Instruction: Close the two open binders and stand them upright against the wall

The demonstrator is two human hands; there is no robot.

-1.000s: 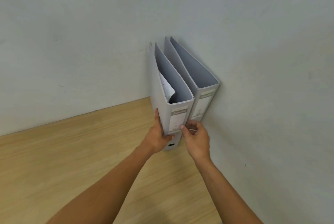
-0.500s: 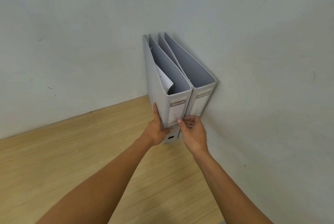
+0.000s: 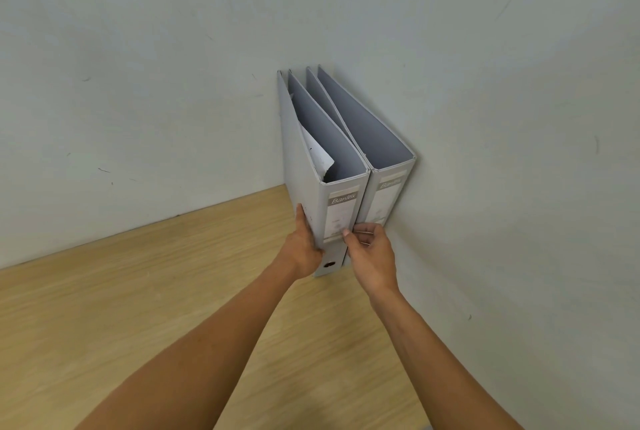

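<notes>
— Binders first: where do they stand?
— Both are closed and upright on the wooden bench, in its far right corner where two walls meet. The right binder has its outer cover against the right wall; the left binder stands touching it, spine toward the camera, with "Bantex" legible on the label.
— Anything inside them?
— A bent white sheet shows in the top of the left binder. The right one looks hollow from above.
— And the hands?
— The left hand is flat against the left cover low down, thumb up along the cover's front edge, fingers behind and hidden. The right hand is at the lower spines, fingers curled, thumb tip on the left binder's spine label. It looks like a light pinch, though I cannot tell how firmly either hand holds.
— Back wall?
— The back wall meets the binders' far edges.
</notes>
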